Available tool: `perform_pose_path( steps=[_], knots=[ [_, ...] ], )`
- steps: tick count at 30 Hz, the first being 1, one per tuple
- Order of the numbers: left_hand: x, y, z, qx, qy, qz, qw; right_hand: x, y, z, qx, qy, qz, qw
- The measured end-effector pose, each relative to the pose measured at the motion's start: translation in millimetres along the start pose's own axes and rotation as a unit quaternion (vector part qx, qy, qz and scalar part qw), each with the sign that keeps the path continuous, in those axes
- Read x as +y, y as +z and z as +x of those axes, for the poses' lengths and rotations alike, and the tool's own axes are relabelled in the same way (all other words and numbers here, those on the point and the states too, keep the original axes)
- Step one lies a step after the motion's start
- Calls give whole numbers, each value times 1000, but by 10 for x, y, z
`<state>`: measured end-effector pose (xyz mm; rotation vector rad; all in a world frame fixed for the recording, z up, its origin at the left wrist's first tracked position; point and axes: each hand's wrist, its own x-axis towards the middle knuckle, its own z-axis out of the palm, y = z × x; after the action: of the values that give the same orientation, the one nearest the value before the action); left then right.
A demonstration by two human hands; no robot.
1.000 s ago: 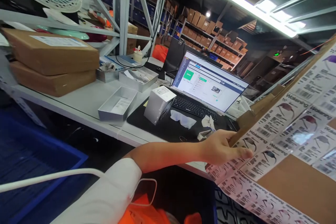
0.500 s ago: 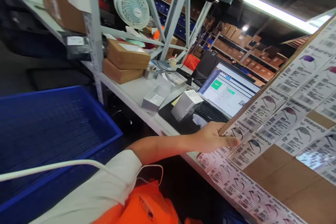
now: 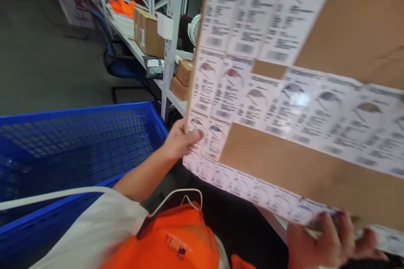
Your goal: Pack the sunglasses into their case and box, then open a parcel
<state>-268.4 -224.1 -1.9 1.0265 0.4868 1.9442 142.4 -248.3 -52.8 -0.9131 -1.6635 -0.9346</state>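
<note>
I hold a large brown cardboard box [image 3: 341, 21] covered with rows of white printed labels [image 3: 240, 88]. It fills the right and upper part of the view, tilted and blurred. My left hand [image 3: 179, 139] grips its near left edge, thumb on the labelled face. My right hand [image 3: 328, 239] grips the box's bottom edge at the lower right, fingers curled over the edge.
A blue mesh crate [image 3: 63, 147] stands at the left, beside my left arm. Behind it a white bench [image 3: 176, 103] with metal shelf posts [image 3: 168, 46] carries brown parcels [image 3: 148, 29], small boxes [image 3: 183, 76] and a fan [image 3: 194, 29]. Grey floor [image 3: 47, 59] lies beyond.
The view has swung left and the box has swept across, now hiding the laptop and desk. My right hand has come into view on the box's bottom edge.
</note>
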Motion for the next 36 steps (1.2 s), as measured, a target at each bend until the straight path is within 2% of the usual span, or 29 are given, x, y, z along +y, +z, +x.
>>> perform_pose_path(
  steps=[1,3,6,10,13,17,19,22,25,28,32,36],
  knots=[
    [30,-114,-3,51,35,9,998,-93,128,35,44,-28,-19,998],
    [44,-326,-17,131,108,26,985,-204,393,56,79,-64,-30,994],
    [-41,-608,-85,213,204,51,954,-133,789,-119,68,-66,33,995],
    [-101,-991,-254,303,310,92,896,128,1226,-625,53,-45,109,992],
    [44,-1352,-415,341,370,132,854,169,1425,-972,23,-19,168,985],
    [274,-1876,-767,347,413,175,824,47,1608,-1344,-31,18,243,969],
    [329,-2115,-1036,379,397,187,815,-30,1717,-1499,-66,40,282,956],
    [363,-2434,-1552,453,335,208,800,-155,1906,-1667,-128,64,345,928],
    [377,-2706,-2157,524,241,217,788,-327,2075,-1757,-163,73,397,900],
    [348,-2937,-2778,595,146,223,758,-548,2179,-1803,-197,77,427,879],
    [169,-3255,-3456,640,64,229,730,-809,2268,-1888,-254,82,456,849],
    [-170,-3661,-3805,657,-29,216,721,-877,2426,-2088,-323,83,457,824]
  ],
)
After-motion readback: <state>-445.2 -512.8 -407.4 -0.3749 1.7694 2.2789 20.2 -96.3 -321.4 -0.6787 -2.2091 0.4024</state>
